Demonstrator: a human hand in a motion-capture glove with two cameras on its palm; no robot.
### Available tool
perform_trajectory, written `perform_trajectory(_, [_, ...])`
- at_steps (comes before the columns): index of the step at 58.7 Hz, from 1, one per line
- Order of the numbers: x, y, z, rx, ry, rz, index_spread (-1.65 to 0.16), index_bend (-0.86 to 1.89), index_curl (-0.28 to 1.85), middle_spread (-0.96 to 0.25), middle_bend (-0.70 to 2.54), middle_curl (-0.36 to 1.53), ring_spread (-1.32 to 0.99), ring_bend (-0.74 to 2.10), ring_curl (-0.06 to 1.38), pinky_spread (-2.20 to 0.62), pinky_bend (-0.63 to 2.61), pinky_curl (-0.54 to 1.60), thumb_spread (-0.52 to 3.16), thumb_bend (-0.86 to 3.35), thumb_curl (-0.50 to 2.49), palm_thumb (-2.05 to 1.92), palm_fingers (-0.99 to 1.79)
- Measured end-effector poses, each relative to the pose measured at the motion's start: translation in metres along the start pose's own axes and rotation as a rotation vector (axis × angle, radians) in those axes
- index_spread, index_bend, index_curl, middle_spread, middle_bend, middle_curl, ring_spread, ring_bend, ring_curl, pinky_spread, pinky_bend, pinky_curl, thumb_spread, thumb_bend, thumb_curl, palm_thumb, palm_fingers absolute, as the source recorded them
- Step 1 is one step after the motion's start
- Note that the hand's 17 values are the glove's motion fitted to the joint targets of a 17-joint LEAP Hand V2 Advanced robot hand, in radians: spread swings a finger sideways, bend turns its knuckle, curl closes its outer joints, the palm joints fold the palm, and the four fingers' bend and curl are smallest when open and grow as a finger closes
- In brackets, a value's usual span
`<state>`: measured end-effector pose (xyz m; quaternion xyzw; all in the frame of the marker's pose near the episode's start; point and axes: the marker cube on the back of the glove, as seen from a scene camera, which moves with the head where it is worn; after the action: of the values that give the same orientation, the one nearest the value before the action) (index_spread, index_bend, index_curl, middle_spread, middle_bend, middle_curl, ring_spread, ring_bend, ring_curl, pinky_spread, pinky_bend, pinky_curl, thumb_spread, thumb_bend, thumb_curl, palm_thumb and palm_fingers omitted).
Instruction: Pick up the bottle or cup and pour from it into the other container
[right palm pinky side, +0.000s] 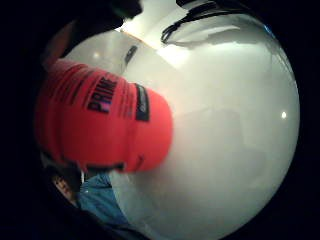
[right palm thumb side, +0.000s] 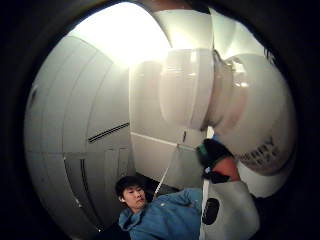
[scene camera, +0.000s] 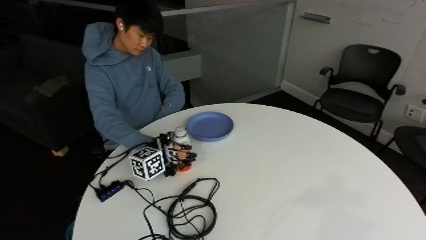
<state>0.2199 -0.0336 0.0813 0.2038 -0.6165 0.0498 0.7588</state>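
Observation:
In the outside view a bottle (scene camera: 180, 136) with a white cap and red body stands upright near the table's near-left edge. My gloved right hand (scene camera: 174, 154) wraps its fingers round the bottle's middle. A blue bowl (scene camera: 210, 126) sits on the white table (scene camera: 299, 170) just beyond the bottle, apart from it. The little finger side palm view is filled by the red PRIME label (right palm pinky side: 100, 120) close to the palm. The thumb side palm view shows the white cap (right palm thumb side: 186, 87) and the pale shoulder of the bottle (right palm thumb side: 257, 125). I cannot tell whether the bottle's base touches the table.
A coil of black cables (scene camera: 190, 212) and a small black hub (scene camera: 110, 191) lie on the table in front of the hand. Two black chairs (scene camera: 363, 95) stand beyond the table's right side. The person sits at the table's far-left rim.

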Motion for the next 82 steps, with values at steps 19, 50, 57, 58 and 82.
perform_trajectory(19, [-0.002,-0.006,0.024,0.096,0.025,-0.014,-0.15,0.18,0.33,0.0,0.4,0.42,-0.09,0.54,0.33,0.01,0.51,0.25,0.53,-0.02,0.56,1.05,0.97])
perform_trajectory(50, [-0.074,-0.005,0.081,-0.212,0.471,-0.133,-0.11,0.12,0.34,-0.02,0.31,0.47,-0.15,0.43,0.4,-0.14,0.46,0.32,0.26,-0.03,0.68,1.05,1.08])
perform_trajectory(57, [-0.103,-0.009,0.107,-0.329,0.704,-0.185,-0.11,0.12,0.33,-0.02,0.31,0.47,-0.15,0.42,0.41,-0.14,0.46,0.33,0.25,-0.04,0.69,1.05,1.08])
perform_trajectory(58, [-0.107,-0.01,0.111,-0.344,0.739,-0.192,-0.11,0.12,0.33,-0.02,0.31,0.47,-0.15,0.42,0.41,-0.14,0.46,0.33,0.25,-0.04,0.69,1.05,1.08])
perform_trajectory(82, [-0.155,-0.019,0.197,-0.611,1.689,-0.315,-0.11,0.12,0.33,-0.02,0.3,0.49,-0.16,0.4,0.44,-0.15,0.43,0.35,0.23,-0.04,0.71,1.04,1.09])
